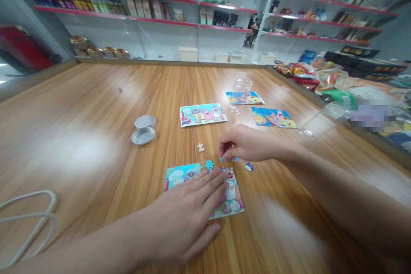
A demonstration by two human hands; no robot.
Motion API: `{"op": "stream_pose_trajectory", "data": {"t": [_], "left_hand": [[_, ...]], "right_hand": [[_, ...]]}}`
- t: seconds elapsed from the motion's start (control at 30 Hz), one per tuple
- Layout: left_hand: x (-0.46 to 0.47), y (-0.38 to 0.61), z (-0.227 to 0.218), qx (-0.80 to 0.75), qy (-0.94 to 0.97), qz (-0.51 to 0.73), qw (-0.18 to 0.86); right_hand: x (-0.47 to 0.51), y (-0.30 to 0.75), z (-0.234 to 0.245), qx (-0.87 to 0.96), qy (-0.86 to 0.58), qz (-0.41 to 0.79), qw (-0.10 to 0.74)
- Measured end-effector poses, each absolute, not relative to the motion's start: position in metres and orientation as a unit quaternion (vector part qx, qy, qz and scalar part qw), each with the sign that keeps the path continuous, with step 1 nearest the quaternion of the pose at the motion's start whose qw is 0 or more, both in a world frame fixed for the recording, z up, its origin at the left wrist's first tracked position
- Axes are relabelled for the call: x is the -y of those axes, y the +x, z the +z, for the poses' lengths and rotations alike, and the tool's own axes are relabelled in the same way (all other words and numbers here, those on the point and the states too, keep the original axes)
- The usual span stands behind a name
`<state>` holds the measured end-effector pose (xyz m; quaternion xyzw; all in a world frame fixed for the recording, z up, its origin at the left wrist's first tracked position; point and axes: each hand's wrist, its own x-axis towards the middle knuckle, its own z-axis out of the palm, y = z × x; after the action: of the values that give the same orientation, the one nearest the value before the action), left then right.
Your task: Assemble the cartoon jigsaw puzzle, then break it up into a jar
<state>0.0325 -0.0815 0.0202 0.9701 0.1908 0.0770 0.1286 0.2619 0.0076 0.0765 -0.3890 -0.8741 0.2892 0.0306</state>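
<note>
A partly assembled cartoon jigsaw puzzle [236,197] lies near me on the wooden table, its upper edge uneven. My left hand [189,209] rests flat across its middle, fingers stretched out, hiding much of the picture. Just above the puzzle's upper right, my right hand [239,143] pinches a small blue puzzle piece [221,159] between thumb and fingers. A turquoise piece [209,165] sits at the top edge of the puzzle. Beyond it lies a pale piece [201,147], seemingly face down. More loose pieces [249,166] are beneath and right of my right hand.
A picture card [204,114] lies beyond the puzzle. Behind it, a clear plastic cylinder [241,90] stands by a blue picture [247,97]; another blue puzzle picture [274,117] is nearer. Two round metal lids [143,136] sit left. A white cable [48,212] loops at lower left.
</note>
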Motion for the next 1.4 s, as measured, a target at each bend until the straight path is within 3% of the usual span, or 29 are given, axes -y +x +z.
{"op": "stream_pose_trajectory", "data": {"t": [0.2, 0.83, 0.97, 1.1, 1.23, 1.4], "left_hand": [[0.081, 0.033, 0.022, -0.192, 0.973, 0.050, 0.118], [0.081, 0.035, 0.022, -0.192, 0.974, 0.030, 0.114], [0.081, 0.034, 0.022, -0.190, 0.975, 0.036, 0.108], [0.081, 0.033, 0.022, -0.185, 0.977, 0.026, 0.101], [0.081, 0.031, 0.020, -0.190, 0.976, 0.022, 0.100], [0.081, 0.033, 0.020, -0.192, 0.976, 0.020, 0.099]], "right_hand": [[-0.006, 0.260, 0.068, 0.884, -0.358, 0.300, 0.002], [0.009, 0.258, 0.047, 0.904, -0.398, 0.148, 0.042], [0.010, 0.267, 0.062, 0.870, -0.479, 0.104, 0.045], [0.011, 0.277, 0.073, 0.806, -0.591, 0.040, -0.023], [0.012, 0.276, 0.066, 0.803, -0.586, 0.080, -0.074], [0.004, 0.274, 0.058, 0.806, -0.579, 0.124, -0.022]]}}
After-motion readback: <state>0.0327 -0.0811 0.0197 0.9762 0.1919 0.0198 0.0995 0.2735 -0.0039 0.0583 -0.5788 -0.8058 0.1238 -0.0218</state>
